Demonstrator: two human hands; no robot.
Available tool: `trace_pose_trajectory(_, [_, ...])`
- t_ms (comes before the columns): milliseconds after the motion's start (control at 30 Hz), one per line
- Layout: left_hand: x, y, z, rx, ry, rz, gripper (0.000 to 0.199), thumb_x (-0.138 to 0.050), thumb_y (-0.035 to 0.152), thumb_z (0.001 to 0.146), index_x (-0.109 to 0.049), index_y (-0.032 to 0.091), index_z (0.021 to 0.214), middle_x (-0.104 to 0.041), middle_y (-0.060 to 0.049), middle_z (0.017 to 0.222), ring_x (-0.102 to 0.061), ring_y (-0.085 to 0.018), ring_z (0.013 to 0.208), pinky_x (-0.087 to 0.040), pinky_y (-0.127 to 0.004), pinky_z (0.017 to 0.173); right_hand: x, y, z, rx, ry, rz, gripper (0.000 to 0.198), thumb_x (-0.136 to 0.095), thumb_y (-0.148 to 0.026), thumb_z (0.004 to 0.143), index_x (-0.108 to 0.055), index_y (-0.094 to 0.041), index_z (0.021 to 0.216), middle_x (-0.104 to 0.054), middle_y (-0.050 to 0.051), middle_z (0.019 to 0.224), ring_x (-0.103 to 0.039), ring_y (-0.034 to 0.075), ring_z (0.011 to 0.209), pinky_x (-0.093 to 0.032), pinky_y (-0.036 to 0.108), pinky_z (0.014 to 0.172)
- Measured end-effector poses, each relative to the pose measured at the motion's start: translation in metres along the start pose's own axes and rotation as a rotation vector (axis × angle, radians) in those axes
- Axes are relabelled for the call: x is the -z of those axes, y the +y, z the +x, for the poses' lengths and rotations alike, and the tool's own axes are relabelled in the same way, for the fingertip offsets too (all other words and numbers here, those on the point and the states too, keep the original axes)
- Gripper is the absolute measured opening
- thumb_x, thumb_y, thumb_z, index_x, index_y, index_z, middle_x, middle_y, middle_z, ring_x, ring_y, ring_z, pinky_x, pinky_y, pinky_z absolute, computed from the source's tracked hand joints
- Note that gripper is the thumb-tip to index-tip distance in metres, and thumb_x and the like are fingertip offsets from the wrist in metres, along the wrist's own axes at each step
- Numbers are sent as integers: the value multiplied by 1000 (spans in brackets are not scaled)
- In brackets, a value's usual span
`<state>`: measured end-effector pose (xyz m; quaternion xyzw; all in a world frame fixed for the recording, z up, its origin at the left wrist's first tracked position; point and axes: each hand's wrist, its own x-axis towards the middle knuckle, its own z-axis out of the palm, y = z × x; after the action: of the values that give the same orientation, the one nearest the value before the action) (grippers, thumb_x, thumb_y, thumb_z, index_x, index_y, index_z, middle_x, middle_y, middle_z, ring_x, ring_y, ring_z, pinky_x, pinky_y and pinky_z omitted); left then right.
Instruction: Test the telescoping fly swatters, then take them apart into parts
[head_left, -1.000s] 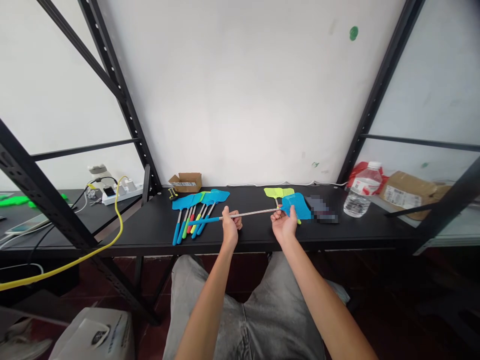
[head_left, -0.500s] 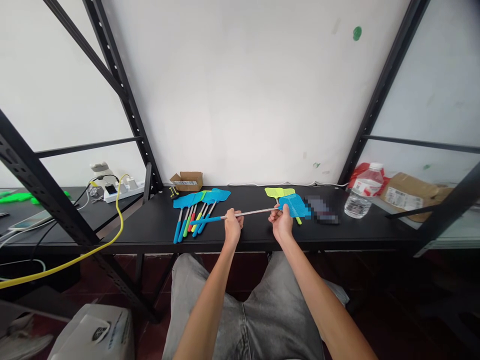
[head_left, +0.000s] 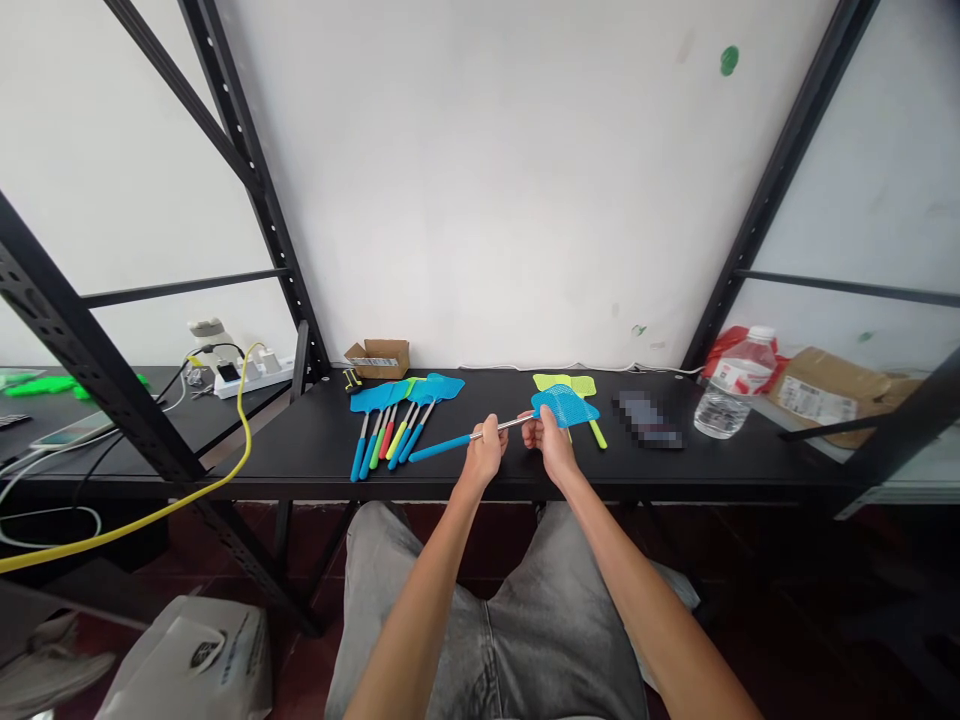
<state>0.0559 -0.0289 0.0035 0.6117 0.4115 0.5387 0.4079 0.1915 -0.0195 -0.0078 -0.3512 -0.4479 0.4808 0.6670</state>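
Held between both hands is a blue fly swatter [head_left: 574, 405] with a metal telescopic shaft, its blue handle pointing left and its mesh head right. My left hand [head_left: 487, 448] is closed around the shaft near the handle. At the base of the swatter's head, my right hand [head_left: 551, 440] pinches the shaft. Behind my right hand, yellow-green fly swatters [head_left: 598, 432] lie on the black table [head_left: 480, 488], partly covered by the blue one. To the left, several fly swatters [head_left: 367, 398] with blue, green, red and yellow handles lie side by side in a fanned row.
A small open cardboard box [head_left: 382, 358] stands at the back left. On the right are a blurred dark object [head_left: 649, 418], a water bottle [head_left: 731, 390] and a brown package [head_left: 821, 395]. A yellow cable [head_left: 244, 440] hangs across the left rack post [head_left: 112, 345].
The metal shaft has become shorter, with my hands now closer together. My left hand and the blue handle have moved right, while the swatter's head has come left.
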Motion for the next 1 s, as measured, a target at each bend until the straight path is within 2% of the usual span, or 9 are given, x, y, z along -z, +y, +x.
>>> trace_pose_trajectory(100, [0, 2, -1, 11, -46, 28, 55, -28, 50, 96, -33, 21, 49, -34, 0, 47, -32, -12, 46, -24, -29, 51, 1, 0, 0, -3, -2, 60, 46, -54, -62, 83, -67, -19, 75, -58, 2, 59, -50, 12, 49, -37, 27, 48])
trace_pose_trajectory(233, [2, 4, -2, 54, -99, -14, 58, -38, 62, 91, -36, 21, 50, -34, 1, 47, -31, -12, 46, -22, -28, 49, 5, -2, 1, -6, 113, 200, 40, -58, -57, 82, -66, -19, 74, -55, 1, 58, -47, 12, 50, -36, 29, 48])
trace_pose_trajectory(433, [9, -4, 2, 71, 107, -326, 54, -34, 60, 92, -26, 22, 54, -20, 5, 50, -17, -8, 43, -15, -26, 43, 12, -3, 5, 40, 256, 307, 44, -52, -63, 85, -61, -21, 75, -47, -2, 54, -43, 11, 46, -38, 30, 49])
trace_pose_trajectory(567, [11, -10, 4, 71, 124, -352, 51, -34, 55, 92, -26, 22, 54, -20, 5, 48, -17, -8, 42, -16, -26, 43, 13, -1, 4, 53, 253, 326, 43, -54, -62, 84, -62, -21, 75, -48, -2, 56, -44, 11, 48, -37, 29, 49])
trace_pose_trajectory(833, [12, -9, 2, 64, 55, -326, 50, -29, 53, 94, -24, 22, 54, -21, 4, 48, -18, -9, 43, -14, -27, 44, 12, 0, 2, 60, 175, 281, 46, -52, -66, 84, -61, -21, 78, -48, -2, 54, -45, 12, 48, -37, 28, 47])
trace_pose_trajectory(1000, [11, -6, 2, 53, -11, -281, 54, -30, 57, 93, -25, 21, 53, -21, 4, 47, -17, -8, 43, -13, -27, 44, 8, -1, 0, 18, 120, 211, 49, -50, -67, 85, -63, -20, 79, -50, -1, 53, -44, 12, 47, -34, 27, 46])
